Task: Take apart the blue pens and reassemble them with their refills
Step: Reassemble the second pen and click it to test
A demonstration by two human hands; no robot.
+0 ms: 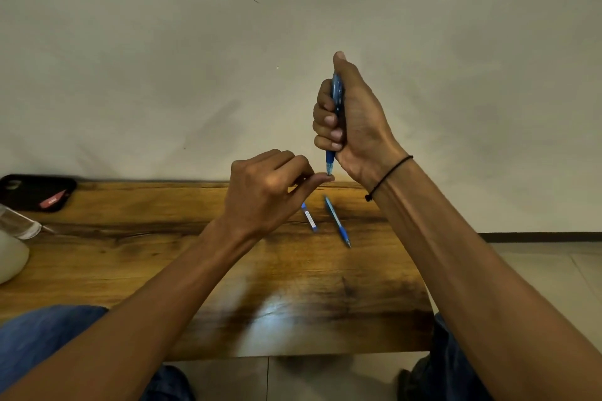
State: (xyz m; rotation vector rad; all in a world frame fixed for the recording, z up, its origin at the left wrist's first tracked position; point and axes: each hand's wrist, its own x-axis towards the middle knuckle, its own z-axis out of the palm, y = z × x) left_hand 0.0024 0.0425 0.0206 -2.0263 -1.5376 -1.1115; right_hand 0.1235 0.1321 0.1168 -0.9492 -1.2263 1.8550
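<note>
My right hand [355, 120] grips a blue pen [335, 98] upright above the wooden table [130, 257], fingers wrapped round the barrel and the thumb over its top end. The pen's tip [330, 169] points down. My left hand [270, 192] has its fingers curled, and its thumb and forefinger meet at the pen's tip. On the table below lie a second blue pen [337, 221] and a short blue and white pen piece [309, 217], side by side and slanted.
A black case [29, 189] with a red label lies at the table's far left corner. A clear bottle [19, 221] and a white rounded object [9, 257] sit at the left edge. A plain wall stands behind; tiled floor lies to the right.
</note>
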